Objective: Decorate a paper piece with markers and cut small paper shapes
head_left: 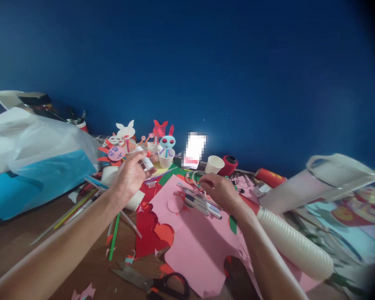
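Note:
My left hand (134,173) is closed around a small white bottle (147,163) with an orange-red cap, held up just left of a paper cup (167,159) that has a light-blue rabbit-faced paper figure (168,143) in it. My right hand (217,185) hovers over several pens (203,204), its fingers curled together. A thin white loop (192,178) shows by those fingertips; whether they grip it is unclear. Below both hands lie pink paper (200,246) with cut edges, a loose pink paper circle (175,202) and red paper (145,237).
Scissors (150,283) lie at the front edge. A long stack of paper cups (296,241) rests under my right forearm. Paper animal figures (126,130) stand at the back, beside a bright phone screen (194,148). Plastic bags (40,137) fill the left, before a blue wall.

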Available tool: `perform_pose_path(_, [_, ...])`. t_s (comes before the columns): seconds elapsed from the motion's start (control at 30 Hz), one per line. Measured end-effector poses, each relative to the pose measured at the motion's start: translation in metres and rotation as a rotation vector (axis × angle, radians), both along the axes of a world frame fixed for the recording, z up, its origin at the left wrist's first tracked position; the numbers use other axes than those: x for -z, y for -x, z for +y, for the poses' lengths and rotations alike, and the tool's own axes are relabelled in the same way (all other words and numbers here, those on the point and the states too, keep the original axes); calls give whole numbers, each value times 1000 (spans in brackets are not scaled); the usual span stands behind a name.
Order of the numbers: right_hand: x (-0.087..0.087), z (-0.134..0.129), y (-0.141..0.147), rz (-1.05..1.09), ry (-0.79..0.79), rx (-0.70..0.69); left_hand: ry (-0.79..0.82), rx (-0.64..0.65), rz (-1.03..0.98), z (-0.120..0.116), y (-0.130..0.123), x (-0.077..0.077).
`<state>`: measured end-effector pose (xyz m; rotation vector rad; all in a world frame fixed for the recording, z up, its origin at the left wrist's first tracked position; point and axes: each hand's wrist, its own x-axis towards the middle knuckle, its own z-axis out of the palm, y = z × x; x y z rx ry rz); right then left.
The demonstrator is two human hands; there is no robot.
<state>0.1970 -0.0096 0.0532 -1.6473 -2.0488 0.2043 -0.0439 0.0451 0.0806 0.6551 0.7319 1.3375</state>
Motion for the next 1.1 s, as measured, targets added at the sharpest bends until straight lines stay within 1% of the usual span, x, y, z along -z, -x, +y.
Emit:
perform_pose_path(0.03, [2,-1,4,-5,-9,-10,-3,-7,-6,1,2,-2])
perform_pose_path(0.1, [9,-3,16,-36,-10,-76,-24,-25,-13,3,6,-6])
perform_pose_path(0.2, [19,-3,40,-116,-19,-166,-38,-26,-12,5,8,-6])
perform_pose_path(0.27, [21,2,55,-186,-35,-186,-34,-16,6,4,6,-4])
perform_pose_path(0.37, [20,15,75,-222,-39,-228,-24,-4,65,1,-1,-1])
perform_pose_path(0.47, [23,32,95,-245,-48,-241,-26,-13,116,-4,-7,1])
perform_pose_path(0.6, [37,49,119,-264,-54,-230,-51,-7,141,-7,-7,4])
perform_pose_path(0.7, [45,55,129,-257,-51,-236,-68,12,162,-6,-6,8])
perform_pose_path(0.77, [46,52,128,-231,-49,-246,-77,19,188,-6,-6,11])
perform_pose_path(0.83, [43,43,116,-184,-48,-248,-107,19,240,-7,-7,12])
perform_pose_path(0.9, [37,30,95,-118,-41,-235,-176,37,355,-11,-7,12])
perform_pose_path(1.0, [25,11,52,-15,-35,-162,-306,131,606,-21,-10,10])
perform_pose_path(1.03, [20,7,38,39,-34,-137,-354,171,680,-24,-12,9])
perform_pose_path(1.1, [9,1,15,333,5,-99,-450,270,792,-32,-17,8])
